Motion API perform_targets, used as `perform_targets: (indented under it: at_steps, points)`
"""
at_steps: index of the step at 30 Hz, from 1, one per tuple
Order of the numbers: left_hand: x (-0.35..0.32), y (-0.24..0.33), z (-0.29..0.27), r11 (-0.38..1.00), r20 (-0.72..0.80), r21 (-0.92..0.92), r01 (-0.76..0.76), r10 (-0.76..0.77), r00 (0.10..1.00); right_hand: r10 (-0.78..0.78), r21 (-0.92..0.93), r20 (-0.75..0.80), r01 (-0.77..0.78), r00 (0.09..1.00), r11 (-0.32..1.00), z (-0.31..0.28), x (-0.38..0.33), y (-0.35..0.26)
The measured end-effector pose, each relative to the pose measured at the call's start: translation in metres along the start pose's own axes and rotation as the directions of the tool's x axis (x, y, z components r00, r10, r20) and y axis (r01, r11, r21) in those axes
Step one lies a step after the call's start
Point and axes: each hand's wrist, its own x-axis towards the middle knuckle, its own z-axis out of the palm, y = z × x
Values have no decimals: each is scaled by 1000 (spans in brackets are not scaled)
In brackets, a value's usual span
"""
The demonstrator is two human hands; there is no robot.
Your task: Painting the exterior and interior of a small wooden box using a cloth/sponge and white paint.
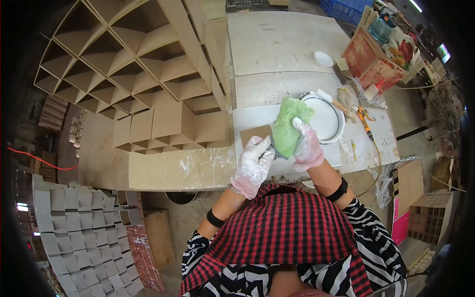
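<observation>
Above the table's front edge, my right hand in a white glove grips a crumpled light green piece, its thumb lying on top. It looks like thin foam or cloth; whether something is wrapped inside is hidden. My gloved left hand is closed beside it, fingers curled at a small dark part by the green piece's lower left edge. What exactly they pinch is too small to make out. Beyond the left fingers lies a flat brown cardboard piece. A round tub of white material stands just past my right hand.
Stacked cardboard dividers rise at the left. A wooden-handled brush touches the tub's rim. Right of it lie an orange tool with a hose and a small yellow tool. A white bowl and wooden crate stand farther back.
</observation>
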Motion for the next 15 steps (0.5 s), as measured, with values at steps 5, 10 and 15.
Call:
perform_targets:
  at_steps: [5, 10, 15]
  points:
    - [1, 15, -1, 960, -65, -211, 183, -201, 977, -123, -192, 97, 139, 988, 971, 12, -8, 6]
    - [-2, 2, -11, 743, 175, -565, 358, -315, 933, -221, -368, 96, 241, 971, 898, 15, -11, 5]
    - [-1, -14, -15, 568, 248, -694, 443, -389, 887, -251, -465, 238, 337, 938, 819, 17, -15, 15]
